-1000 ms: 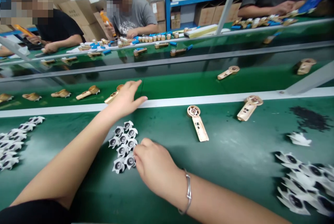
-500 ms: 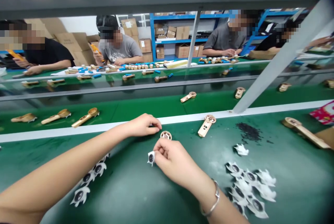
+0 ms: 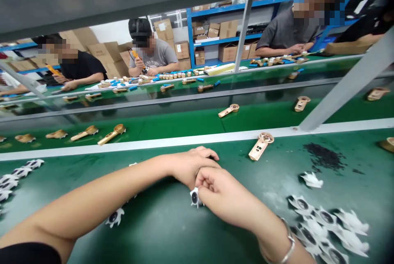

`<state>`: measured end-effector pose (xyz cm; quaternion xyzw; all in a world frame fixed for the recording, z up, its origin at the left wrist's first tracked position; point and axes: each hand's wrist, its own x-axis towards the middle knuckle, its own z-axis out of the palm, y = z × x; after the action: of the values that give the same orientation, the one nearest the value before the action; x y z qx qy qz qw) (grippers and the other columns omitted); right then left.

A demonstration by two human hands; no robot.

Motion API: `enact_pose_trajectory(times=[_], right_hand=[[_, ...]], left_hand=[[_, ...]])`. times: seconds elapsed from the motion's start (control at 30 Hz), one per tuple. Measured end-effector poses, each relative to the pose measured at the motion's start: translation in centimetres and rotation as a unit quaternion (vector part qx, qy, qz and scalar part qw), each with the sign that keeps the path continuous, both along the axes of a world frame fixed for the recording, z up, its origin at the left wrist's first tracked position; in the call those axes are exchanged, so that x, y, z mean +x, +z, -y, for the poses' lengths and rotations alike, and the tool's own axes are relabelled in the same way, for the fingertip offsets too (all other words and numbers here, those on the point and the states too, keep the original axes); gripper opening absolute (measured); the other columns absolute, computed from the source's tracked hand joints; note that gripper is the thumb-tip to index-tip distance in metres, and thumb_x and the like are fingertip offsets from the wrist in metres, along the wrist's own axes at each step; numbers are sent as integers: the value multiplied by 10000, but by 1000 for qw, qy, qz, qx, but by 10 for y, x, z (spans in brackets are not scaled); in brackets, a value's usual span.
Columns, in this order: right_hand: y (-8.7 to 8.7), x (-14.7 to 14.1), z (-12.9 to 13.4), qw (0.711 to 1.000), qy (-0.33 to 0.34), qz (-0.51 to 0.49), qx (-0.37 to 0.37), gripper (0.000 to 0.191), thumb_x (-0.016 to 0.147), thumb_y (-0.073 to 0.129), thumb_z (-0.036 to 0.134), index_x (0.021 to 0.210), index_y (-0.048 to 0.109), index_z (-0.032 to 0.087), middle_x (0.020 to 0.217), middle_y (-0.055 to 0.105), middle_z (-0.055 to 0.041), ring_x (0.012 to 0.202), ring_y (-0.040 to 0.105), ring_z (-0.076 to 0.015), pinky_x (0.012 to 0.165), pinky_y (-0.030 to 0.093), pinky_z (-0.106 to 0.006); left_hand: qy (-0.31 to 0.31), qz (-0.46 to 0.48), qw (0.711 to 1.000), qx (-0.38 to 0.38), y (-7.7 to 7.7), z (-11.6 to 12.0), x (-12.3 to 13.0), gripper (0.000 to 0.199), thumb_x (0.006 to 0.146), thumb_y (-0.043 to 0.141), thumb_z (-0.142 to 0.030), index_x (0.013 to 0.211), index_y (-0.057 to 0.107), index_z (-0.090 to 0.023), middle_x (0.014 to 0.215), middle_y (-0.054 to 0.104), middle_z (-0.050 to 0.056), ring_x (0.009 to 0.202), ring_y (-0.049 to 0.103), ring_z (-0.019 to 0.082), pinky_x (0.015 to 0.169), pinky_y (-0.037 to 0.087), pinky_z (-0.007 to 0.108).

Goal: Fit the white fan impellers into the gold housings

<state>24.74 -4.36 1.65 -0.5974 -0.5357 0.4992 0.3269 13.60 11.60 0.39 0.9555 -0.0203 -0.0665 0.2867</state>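
Both forearms cross the green worktop (image 3: 271,186) and meet at centre. Left hand (image 3: 197,166) lies curled, fingers down, palm hidden; whether it holds anything cannot be told. Right hand (image 3: 223,192) sits against it, fingers clenched on a white vaned piece (image 3: 195,197), dark hub showing just below the fingertips. Another vaned piece (image 3: 115,217) lies by the left forearm, a loose row (image 3: 18,178) far left, a heap (image 3: 323,227) lower right, near a lone one (image 3: 311,180) and spilled black granules (image 3: 323,156). Gold-coloured housing (image 3: 261,146) lies ahead of the hands, by the white strip (image 3: 184,139). A grey diagonal strut (image 3: 347,79) and glass panel (image 3: 154,104) cut across the view; co-workers (image 3: 152,53) sit beyond, before blue shelving (image 3: 221,18).
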Motion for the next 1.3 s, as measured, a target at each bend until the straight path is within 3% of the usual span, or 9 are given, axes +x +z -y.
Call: enact_pose_trajectory(times=[0.13,0.23,0.33,0.43,0.63,0.8,0.93,1.03,1.3], right_hand=[[6,1,1,998,12,-60,-32,114,785,529,93,816,582,190,622,559,52,548,466,-95,478,299,-219],[12,2,3,994,12,-102,-40,105,781,545,100,824,582,188,615,515,68,514,398,-76,453,267,-209],[15,1,4,989,-14,-144,-24,60,781,551,127,781,563,186,611,479,72,509,341,-65,452,246,-203],[16,1,3,978,-70,-195,6,27,793,550,182,781,528,192,620,455,73,529,334,-65,474,243,-199],[13,1,0,950,-112,-290,31,97,832,546,297,824,553,201,550,497,59,527,442,-94,551,375,-225],[15,-2,2,938,-232,-234,104,128,833,624,321,894,613,208,666,576,38,554,479,-84,520,393,-197],[13,-5,5,947,-265,-114,142,127,875,625,345,899,634,221,659,607,22,565,558,-113,507,438,-206],[10,-9,7,955,-235,-94,156,127,921,585,342,908,634,225,677,625,18,556,575,-113,493,435,-210],[6,-11,7,954,-258,-38,147,106,948,547,292,892,624,245,574,584,42,512,568,-115,456,408,-207]], left_hand=[[94,16,993,-68,-9,26,-5,774,658,783,-290,1388,532,-233,1385,541,125,1284,497,338,1115,414,533],[132,35,982,-133,-11,37,-3,530,675,738,-225,1197,650,-209,1200,658,73,1169,581,276,1090,444,459],[142,46,974,-168,3,37,-9,229,680,685,-135,904,714,-174,954,707,32,949,644,209,927,510,344],[219,62,951,-210,22,33,-27,281,707,733,-155,986,705,-167,905,694,28,816,631,173,729,504,277],[328,108,871,-350,26,34,-55,505,734,825,-326,1160,592,-189,985,688,55,783,670,166,691,537,268],[389,194,745,-506,25,46,-57,567,876,739,-310,1364,450,-297,1061,601,28,972,698,195,850,561,329],[334,136,799,-482,33,56,-69,672,991,598,-366,1544,225,-445,1071,561,7,809,672,122,679,557,251],[306,85,846,-428,34,61,-75,687,1017,532,-437,1591,154,-440,894,599,-3,684,607,96,507,437,155],[286,55,894,-342,33,56,-71,645,1025,500,-457,1595,199,-426,869,573,-11,666,576,84,620,494,209]])
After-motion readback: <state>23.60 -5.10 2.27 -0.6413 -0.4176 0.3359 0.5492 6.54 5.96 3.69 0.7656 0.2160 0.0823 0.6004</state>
